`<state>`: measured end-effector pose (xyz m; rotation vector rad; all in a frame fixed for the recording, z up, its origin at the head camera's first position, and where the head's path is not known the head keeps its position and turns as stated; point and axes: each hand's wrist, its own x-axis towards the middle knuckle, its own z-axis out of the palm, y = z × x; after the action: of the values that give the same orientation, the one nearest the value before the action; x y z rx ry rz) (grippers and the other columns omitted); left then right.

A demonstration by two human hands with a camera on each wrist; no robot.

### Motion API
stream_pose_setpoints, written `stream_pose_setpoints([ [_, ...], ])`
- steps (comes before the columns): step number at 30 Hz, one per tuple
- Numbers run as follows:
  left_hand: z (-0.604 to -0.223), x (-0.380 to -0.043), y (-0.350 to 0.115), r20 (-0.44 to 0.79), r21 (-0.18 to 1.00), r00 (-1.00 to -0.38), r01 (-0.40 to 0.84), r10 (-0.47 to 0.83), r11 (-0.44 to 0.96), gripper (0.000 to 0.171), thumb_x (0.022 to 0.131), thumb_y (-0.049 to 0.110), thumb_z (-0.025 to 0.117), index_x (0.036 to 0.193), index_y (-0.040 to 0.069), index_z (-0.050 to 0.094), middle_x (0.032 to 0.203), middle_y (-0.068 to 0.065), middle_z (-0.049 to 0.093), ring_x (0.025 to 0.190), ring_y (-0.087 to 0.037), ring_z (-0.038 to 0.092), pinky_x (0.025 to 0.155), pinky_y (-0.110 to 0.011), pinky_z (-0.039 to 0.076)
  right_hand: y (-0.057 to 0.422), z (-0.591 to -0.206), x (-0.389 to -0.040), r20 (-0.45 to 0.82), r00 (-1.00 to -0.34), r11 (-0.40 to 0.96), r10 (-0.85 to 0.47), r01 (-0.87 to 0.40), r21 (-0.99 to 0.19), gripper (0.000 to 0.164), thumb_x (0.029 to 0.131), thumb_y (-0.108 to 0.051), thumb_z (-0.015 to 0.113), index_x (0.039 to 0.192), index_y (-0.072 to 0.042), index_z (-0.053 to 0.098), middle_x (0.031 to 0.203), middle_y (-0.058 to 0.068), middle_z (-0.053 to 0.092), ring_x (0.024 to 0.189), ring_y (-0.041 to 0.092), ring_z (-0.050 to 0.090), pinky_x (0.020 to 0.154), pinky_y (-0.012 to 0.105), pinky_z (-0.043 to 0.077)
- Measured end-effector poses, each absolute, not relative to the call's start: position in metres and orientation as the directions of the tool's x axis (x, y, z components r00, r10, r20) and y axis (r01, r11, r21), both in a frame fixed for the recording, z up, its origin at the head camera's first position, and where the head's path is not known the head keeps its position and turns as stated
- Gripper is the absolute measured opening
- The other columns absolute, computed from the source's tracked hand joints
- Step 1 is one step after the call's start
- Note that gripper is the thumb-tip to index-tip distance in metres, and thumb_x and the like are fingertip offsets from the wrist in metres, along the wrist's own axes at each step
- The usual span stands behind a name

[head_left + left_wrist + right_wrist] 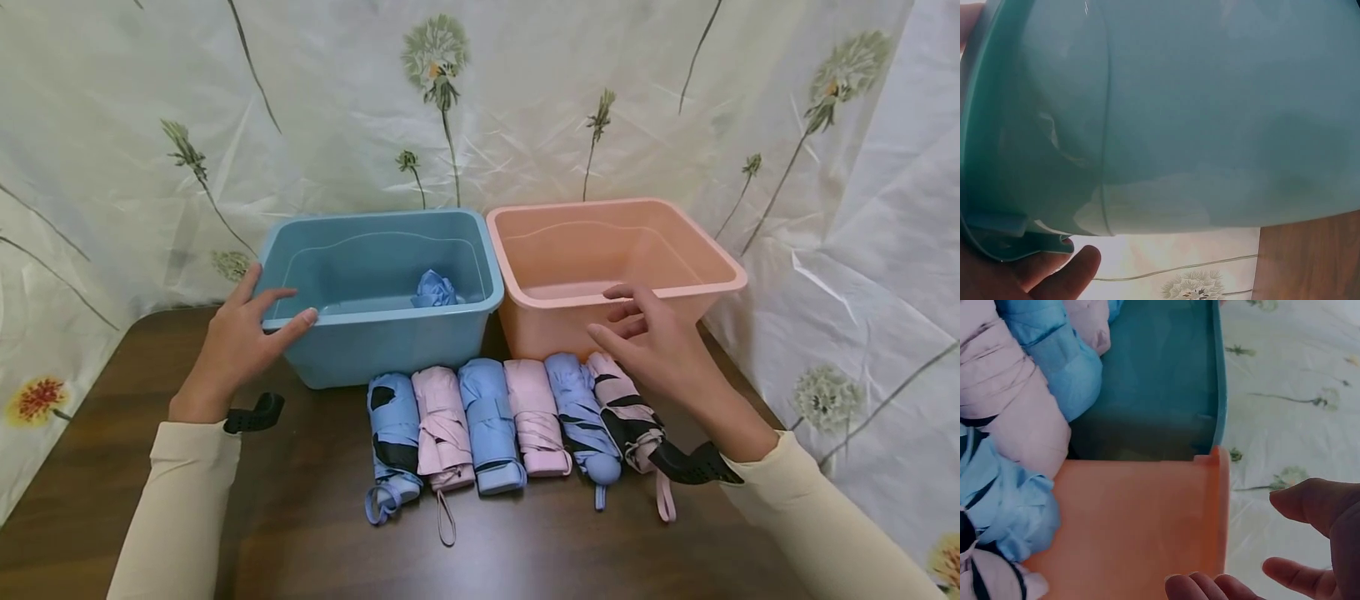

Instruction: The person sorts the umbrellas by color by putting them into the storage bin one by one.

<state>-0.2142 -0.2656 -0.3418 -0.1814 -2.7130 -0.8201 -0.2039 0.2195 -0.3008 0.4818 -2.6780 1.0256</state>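
Observation:
My left hand (pixel 238 337) rests at the front-left corner of a blue bin (pixel 390 342), its fingers spread against the rim. In the left wrist view the bin's wall (pixel 1210 112) fills most of the picture. My right hand (pixel 660 342) hovers by the front of an orange bin (pixel 543 321), fingers loosely bent and holding nothing. Below it lies a pink and black folded umbrella (pixel 626 408), the rightmost in a row of several. Beside that one is a blue and black folded umbrella (pixel 581 408). Crumpled blue fabric (pixel 433 289) shows inside the blue bin, the rest of it hidden.
Farther left in the row are a pink umbrella (pixel 534 408), a blue umbrella (pixel 487 417), another pink umbrella (pixel 442 421) and a blue one with black patches (pixel 393 429). They lie on a dark wooden table (pixel 315 517). Flower-printed sheeting (pixel 330 125) hangs behind the bins.

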Motion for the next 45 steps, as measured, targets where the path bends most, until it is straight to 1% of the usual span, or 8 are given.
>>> stream_pose_setpoints([
  [7,-0.340,-0.214,-0.268,0.318,0.517,-0.948,0.198,0.028,0.833,0.065,0.089,0.056,0.057,0.132,0.007,0.057,0.161,-0.014,0.010,0.140,-0.048,0.021,0.098,-0.074,0.025,0.234,-0.314,-0.199,0.319,-0.927,0.750,-0.196,-0.351,-0.561,0.051,0.090,-0.036,0.068,0.127,-0.006,0.052,0.108,0.018,0.064,0.089,0.033,0.068,0.074,0.052,0.055],
  [16,-0.342,-0.214,-0.267,0.315,0.518,-0.948,0.204,0.037,0.831,0.065,0.090,0.056,0.056,0.132,0.007,0.057,0.161,-0.014,0.009,0.140,-0.049,0.019,0.098,-0.075,0.023,0.251,-0.330,-0.195,0.289,-0.948,0.788,-0.134,-0.279,-0.549,0.055,0.087,-0.041,0.069,0.129,-0.010,0.052,0.108,0.017,0.066,0.089,0.032,0.069,0.073,0.050,0.055],
  [20,-0.342,-0.214,-0.267,0.313,0.516,-0.949,0.205,0.040,0.832,0.065,0.090,0.056,0.056,0.133,0.007,0.057,0.160,-0.016,0.009,0.140,-0.050,0.019,0.096,-0.076,0.022,0.256,-0.333,-0.193,0.274,-0.952,0.796,-0.137,-0.271,-0.542,0.055,0.089,-0.042,0.068,0.129,-0.008,0.051,0.107,0.019,0.066,0.089,0.034,0.068,0.072,0.051,0.054],
  [25,-0.342,-0.214,-0.268,0.315,0.518,-0.948,0.207,0.040,0.830,0.065,0.091,0.056,0.055,0.133,0.006,0.057,0.160,-0.017,0.009,0.139,-0.052,0.019,0.096,-0.076,0.023,0.259,-0.336,-0.193,0.236,-0.962,0.810,-0.139,-0.247,-0.531,0.056,0.089,-0.042,0.067,0.130,-0.007,0.050,0.105,0.018,0.066,0.089,0.033,0.068,0.069,0.047,0.055],
  [30,-0.343,-0.213,-0.268,0.317,0.521,-0.948,0.207,0.037,0.828,0.064,0.090,0.056,0.056,0.132,0.007,0.057,0.160,-0.015,0.010,0.140,-0.050,0.020,0.097,-0.075,0.024,0.264,-0.343,-0.192,0.206,-0.967,0.824,-0.149,-0.236,-0.515,0.057,0.089,-0.040,0.068,0.129,-0.005,0.049,0.103,0.020,0.066,0.087,0.036,0.067,0.068,0.047,0.055],
  [35,-0.343,-0.214,-0.267,0.324,0.518,-0.945,0.213,0.040,0.829,0.063,0.090,0.056,0.056,0.131,0.008,0.058,0.160,-0.015,0.011,0.140,-0.048,0.020,0.098,-0.073,0.026,0.268,-0.351,-0.190,0.150,-0.979,0.836,-0.135,-0.194,-0.513,0.063,0.089,-0.045,0.066,0.131,-0.003,0.047,0.107,0.024,0.063,0.092,0.040,0.066,0.068,0.049,0.055],
  [39,-0.342,-0.214,-0.267,0.321,0.512,-0.946,0.212,0.044,0.833,0.064,0.090,0.056,0.056,0.132,0.008,0.058,0.160,-0.016,0.010,0.141,-0.048,0.020,0.097,-0.074,0.026,0.271,-0.357,-0.188,0.106,-0.984,0.840,-0.141,-0.176,-0.514,0.067,0.088,-0.049,0.065,0.134,-0.004,0.045,0.110,0.025,0.062,0.095,0.041,0.065,0.069,0.050,0.055],
  [45,-0.342,-0.215,-0.267,0.326,0.511,-0.944,0.217,0.046,0.832,0.063,0.090,0.056,0.057,0.131,0.008,0.058,0.160,-0.016,0.010,0.140,-0.048,0.020,0.097,-0.074,0.026,0.273,-0.365,-0.187,0.074,-0.984,0.832,-0.161,-0.176,-0.526,0.066,0.088,-0.048,0.066,0.134,-0.006,0.043,0.111,0.024,0.062,0.095,0.040,0.065,0.070,0.050,0.055],
])
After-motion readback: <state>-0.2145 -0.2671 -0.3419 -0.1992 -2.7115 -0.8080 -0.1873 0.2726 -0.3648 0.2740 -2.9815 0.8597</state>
